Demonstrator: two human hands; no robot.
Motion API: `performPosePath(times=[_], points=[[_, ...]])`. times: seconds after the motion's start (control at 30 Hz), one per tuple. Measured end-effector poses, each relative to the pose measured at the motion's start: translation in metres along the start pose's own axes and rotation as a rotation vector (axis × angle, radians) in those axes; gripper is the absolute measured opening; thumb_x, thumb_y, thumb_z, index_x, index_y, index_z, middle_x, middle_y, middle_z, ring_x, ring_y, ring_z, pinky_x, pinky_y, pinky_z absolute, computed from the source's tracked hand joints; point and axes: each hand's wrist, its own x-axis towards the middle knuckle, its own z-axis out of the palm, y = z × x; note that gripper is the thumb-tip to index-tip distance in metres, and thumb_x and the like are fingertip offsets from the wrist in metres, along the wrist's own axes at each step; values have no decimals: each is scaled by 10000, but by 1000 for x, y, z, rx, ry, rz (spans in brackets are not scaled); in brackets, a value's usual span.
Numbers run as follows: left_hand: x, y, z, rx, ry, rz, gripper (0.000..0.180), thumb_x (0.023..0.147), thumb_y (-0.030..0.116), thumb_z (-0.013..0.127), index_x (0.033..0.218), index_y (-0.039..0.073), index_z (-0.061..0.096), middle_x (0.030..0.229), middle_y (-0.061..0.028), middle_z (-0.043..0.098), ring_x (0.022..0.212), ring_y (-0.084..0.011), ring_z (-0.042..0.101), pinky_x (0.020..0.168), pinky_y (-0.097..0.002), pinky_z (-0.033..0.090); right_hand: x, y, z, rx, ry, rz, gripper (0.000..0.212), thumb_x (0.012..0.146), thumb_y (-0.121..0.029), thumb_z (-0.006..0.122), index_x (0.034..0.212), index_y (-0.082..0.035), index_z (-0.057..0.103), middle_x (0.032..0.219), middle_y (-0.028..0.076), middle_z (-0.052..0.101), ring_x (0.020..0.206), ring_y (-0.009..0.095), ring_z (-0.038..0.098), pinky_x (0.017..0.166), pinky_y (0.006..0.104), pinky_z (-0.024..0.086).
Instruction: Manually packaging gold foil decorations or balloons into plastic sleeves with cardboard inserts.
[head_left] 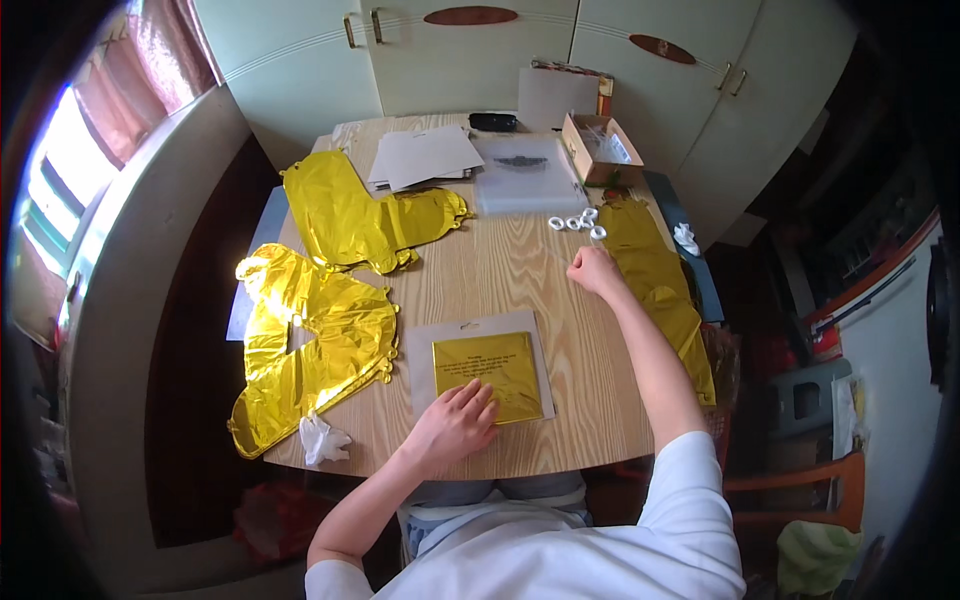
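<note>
Near table's front edge: left hand (pixel 455 420) flat, fingers spread, pressing gold foil packet (pixel 487 362), gripping nothing. Right hand (pixel 596 270) loosely curled, grasp unclear, white rings (pixel 578 221) lying just beyond, farther from left hand.

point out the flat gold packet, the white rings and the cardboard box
flat gold packet (pixel 492 366), head view, middle of its gold face
white rings (pixel 577 223), head view, one ring of the cluster
cardboard box (pixel 578 140), head view, left wall

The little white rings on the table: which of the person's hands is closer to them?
Right. The right hand lies just below the white rings, not touching them. The left hand is far nearer the table's front edge, resting on the gold packet.
</note>
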Motion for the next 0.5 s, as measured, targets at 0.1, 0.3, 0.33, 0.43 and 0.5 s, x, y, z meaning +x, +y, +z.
performPosePath(times=[0.1, 0.3, 0.33, 0.43, 0.5], points=[[2, -2, 3, 22, 48, 39, 344, 801, 224, 706, 1064, 28, 600, 1170, -136, 634, 1090, -293, 633, 856, -384, 529, -24, 2, -7, -72, -60, -36, 189, 725, -221, 694, 758, -40, 650, 812, 151, 678, 805, 330, 659, 751, 418, 529], [4, -5, 7, 58, 109, 75, 254, 796, 188, 696, 978, 31, 614, 1072, -121, 669, 1011, -263, 672, 786, -358, 553, -107, 0, -25, 122, 34, -128, 140, 772, -159, 670, 827, -31, 659, 781, 161, 685, 741, 313, 680, 701, 399, 552], [3, -4, 10, 61, 106, 64, 250, 792, 179, 681, 976, 22, 620, 1078, -138, 672, 1014, -269, 674, 783, -360, 555, -126, -6, -31, 227, 39, -123, 123, 782, -139, 667, 830, -28, 649, 773, 149, 686, 729, 292, 684, 685, 382, 552], [4, -1, 18, 68, 117, 33, 235, 780, 157, 650, 961, 9, 629, 1087, -171, 680, 1011, -279, 681, 777, -364, 560, -180, -27, -43, 425, 30, -113, 81, 807, -87, 666, 850, -27, 634, 741, 97, 685, 701, 192, 687, 638, 309, 541], [5, 2, 20, 69, 148, 9, 209, 774, 148, 649, 936, 18, 625, 1081, -174, 683, 995, -277, 688, 774, -366, 565, -204, -22, -25, 579, 17, -86, 53, 807, -65, 664, 840, -35, 635, 729, 64, 679, 678, 144, 670, 618, 287, 533]])
